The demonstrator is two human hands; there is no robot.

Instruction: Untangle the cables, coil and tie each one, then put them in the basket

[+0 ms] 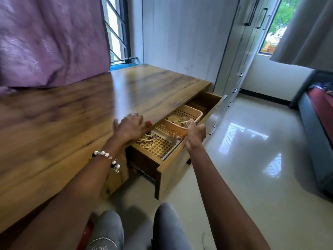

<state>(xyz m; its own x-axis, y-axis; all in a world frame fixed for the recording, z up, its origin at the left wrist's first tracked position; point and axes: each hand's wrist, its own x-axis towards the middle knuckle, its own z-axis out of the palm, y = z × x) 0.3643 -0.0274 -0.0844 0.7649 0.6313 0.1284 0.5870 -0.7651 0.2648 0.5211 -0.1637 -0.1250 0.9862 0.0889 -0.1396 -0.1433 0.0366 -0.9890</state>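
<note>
- So, left hand (pixel 130 127) is laid flat, fingers straight, on the wooden surface (pixel 75 112).
- Right hand (pixel 195 131) grip is closed on pale cables (pixel 182 122) over the far basket (pixel 187 115) in the open drawer (pixel 173 166).

Peach lattice basket (pixel 195 113) holds cream cables (pixel 182 122) in a brown wood-grain drawer (pixel 173 170); purple curtain (pixel 50 38) behind.

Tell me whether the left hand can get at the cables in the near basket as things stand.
Probably yes. The left hand rests flat on the desk edge, right above the open drawer, and the near basket holding the cables is uncovered. The tabletop overhangs only its back part.
</note>
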